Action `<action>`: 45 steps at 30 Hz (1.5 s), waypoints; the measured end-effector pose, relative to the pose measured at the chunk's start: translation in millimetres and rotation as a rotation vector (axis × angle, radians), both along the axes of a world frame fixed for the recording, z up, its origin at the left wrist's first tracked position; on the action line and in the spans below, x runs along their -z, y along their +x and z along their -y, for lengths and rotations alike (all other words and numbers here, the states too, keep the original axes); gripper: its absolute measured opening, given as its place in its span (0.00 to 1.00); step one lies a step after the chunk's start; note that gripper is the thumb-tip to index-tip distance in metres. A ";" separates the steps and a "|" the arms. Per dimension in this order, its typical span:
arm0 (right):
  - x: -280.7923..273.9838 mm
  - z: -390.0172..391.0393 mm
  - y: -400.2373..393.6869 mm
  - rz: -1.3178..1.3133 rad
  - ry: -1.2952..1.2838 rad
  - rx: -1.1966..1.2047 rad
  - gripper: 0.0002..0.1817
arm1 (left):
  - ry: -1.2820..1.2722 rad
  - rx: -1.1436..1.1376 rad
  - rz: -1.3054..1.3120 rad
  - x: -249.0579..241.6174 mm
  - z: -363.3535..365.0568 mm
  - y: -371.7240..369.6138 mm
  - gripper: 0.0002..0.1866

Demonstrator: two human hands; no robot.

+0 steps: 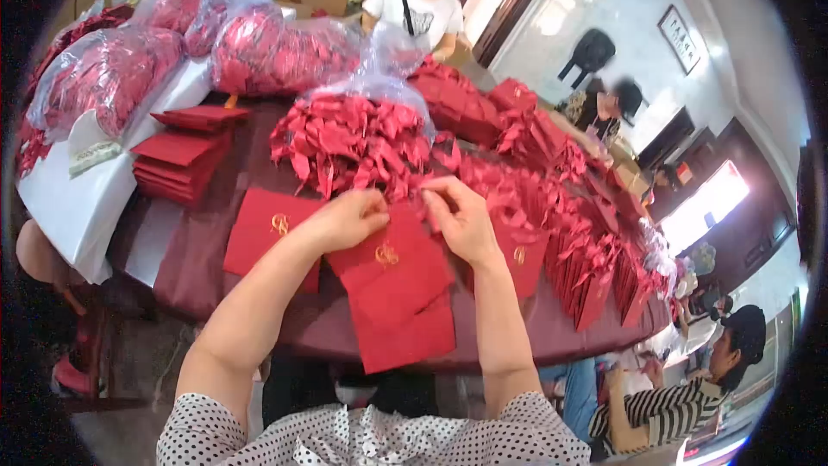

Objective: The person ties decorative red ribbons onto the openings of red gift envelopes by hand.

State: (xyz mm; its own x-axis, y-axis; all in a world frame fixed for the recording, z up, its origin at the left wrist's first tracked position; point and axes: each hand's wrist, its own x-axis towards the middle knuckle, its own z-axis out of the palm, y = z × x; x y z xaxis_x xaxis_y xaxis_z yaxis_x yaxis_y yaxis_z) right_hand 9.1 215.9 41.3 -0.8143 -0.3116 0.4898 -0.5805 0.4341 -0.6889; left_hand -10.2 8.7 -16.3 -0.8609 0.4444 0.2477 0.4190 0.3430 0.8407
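Note:
Red paper pieces with gold emblems (388, 263) overlap in front of me at the table's near edge. At their upper left corner my left hand (349, 220) is closed, its fingertips pinched on something too small to make out. My right hand (457, 216) pinches at the upper right corner, where a thin bit of red ribbon seems to lie between thumb and finger. Just beyond both hands is a heap of red ribbon bows (354, 142). Another red piece with an emblem (259, 237) lies under my left forearm.
A stack of red bags (185, 155) stands at the left, near clear sacks of red bows (112, 78). Rows of ribboned red bags (591, 267) fill the right side. People (423, 4) are across the table and at the right (681, 397).

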 end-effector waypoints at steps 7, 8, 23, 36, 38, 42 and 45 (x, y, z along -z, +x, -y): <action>23.0 9.5 6.3 -0.058 0.117 0.027 0.05 | 0.317 0.139 0.343 1.3 1.0 -4.6 0.05; 22.5 8.9 6.7 -0.020 0.108 0.048 0.06 | 0.335 0.146 0.388 -1.6 1.7 -3.8 0.07; 33.7 20.0 15.9 -0.307 0.316 0.033 0.05 | 0.390 0.196 0.324 6.8 -1.6 -7.8 0.06; 33.3 20.8 17.4 -0.385 0.438 0.067 0.04 | 0.203 0.121 0.172 1.9 -2.4 -2.7 0.06; 39.3 24.1 19.2 -0.410 0.586 0.148 0.04 | 0.164 0.105 0.071 0.4 -5.0 0.2 0.07; 34.4 18.9 13.5 0.001 0.162 0.073 0.10 | 0.307 0.174 0.140 -11.3 -3.2 5.8 0.10; 22.0 16.5 20.1 -0.006 0.166 0.103 0.10 | 0.307 0.221 0.170 -9.3 -2.6 6.6 0.11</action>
